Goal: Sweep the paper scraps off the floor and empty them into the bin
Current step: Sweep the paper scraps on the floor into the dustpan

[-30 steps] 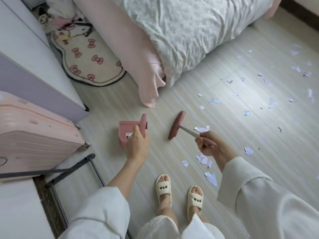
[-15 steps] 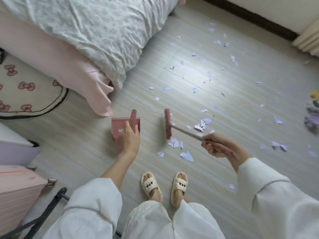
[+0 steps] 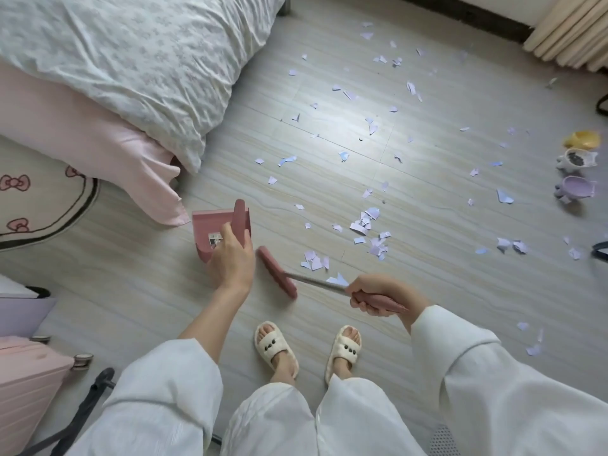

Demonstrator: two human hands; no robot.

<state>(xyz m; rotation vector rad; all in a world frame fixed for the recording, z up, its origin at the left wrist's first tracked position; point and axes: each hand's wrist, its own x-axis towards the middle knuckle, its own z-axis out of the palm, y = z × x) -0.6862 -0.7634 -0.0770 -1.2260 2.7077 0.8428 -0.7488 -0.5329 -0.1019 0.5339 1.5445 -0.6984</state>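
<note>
- Two hands work low over a pale wood-grain plank floor point(image 3: 427, 284).
- Left hand point(image 3: 232, 258) grips the flat upright handle of a dusty-pink plastic dustpan point(image 3: 210, 232), fingers curled round it; a small printed label shows on the pan's boxy body.
- Right hand point(image 3: 378, 294) is wrapped tight round the tapered pink grip of a small brush point(image 3: 279, 274), whose thin metal shaft leads to a long, rounded pink head lying just right of the dustpan.
- Torn, angular lilac paper scraps point(image 3: 368, 222) lie scattered across the floor, thickest beyond the brush head.
- Crumpled floral quilt point(image 3: 131, 60) hangs over a smooth pink sheet point(image 3: 98, 146).
</note>
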